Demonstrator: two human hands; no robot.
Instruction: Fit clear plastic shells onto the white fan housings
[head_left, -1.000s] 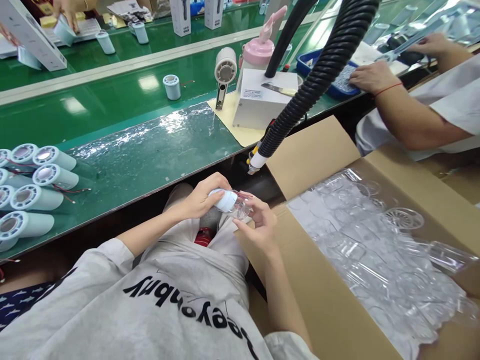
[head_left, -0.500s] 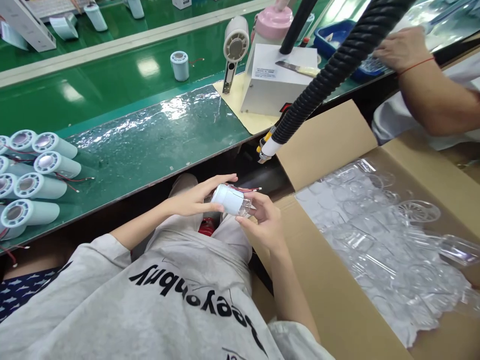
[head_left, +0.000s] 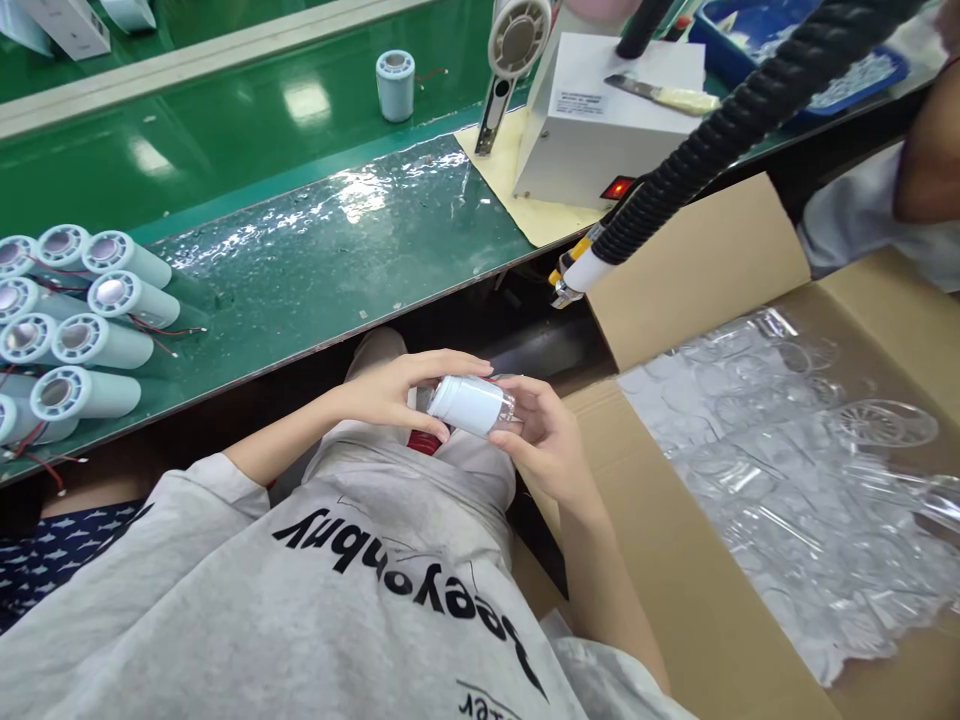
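Note:
Over my lap I hold a pale blue cylindrical housing [head_left: 469, 404] tilted on its side. My left hand [head_left: 409, 392] grips its left end, fingers over the top and thumb below. At the other end, my right hand [head_left: 544, 430] has its fingers wrapped round a clear plastic part [head_left: 512, 412] that meets the housing; how far the two overlap is hard to make out. Several more pale blue housings [head_left: 101, 342] with red and black wires lie in rows at the left of the green bench. One housing [head_left: 395, 86] stands upright farther back.
An open cardboard box [head_left: 667, 540] full of clear plastic parts [head_left: 795, 480] is at my right. A black corrugated hose [head_left: 697, 150] slants over the bench edge. Behind it stand a white machine [head_left: 600, 130] bearing a knife [head_left: 664, 95], a handheld fan [head_left: 517, 45] and a blue basket [head_left: 877, 75].
The view has shifted, so the bench objects sit higher and farther right. Both hands still hold the housing and clear part; the wires above them show less. A red switch on the machine now glows.

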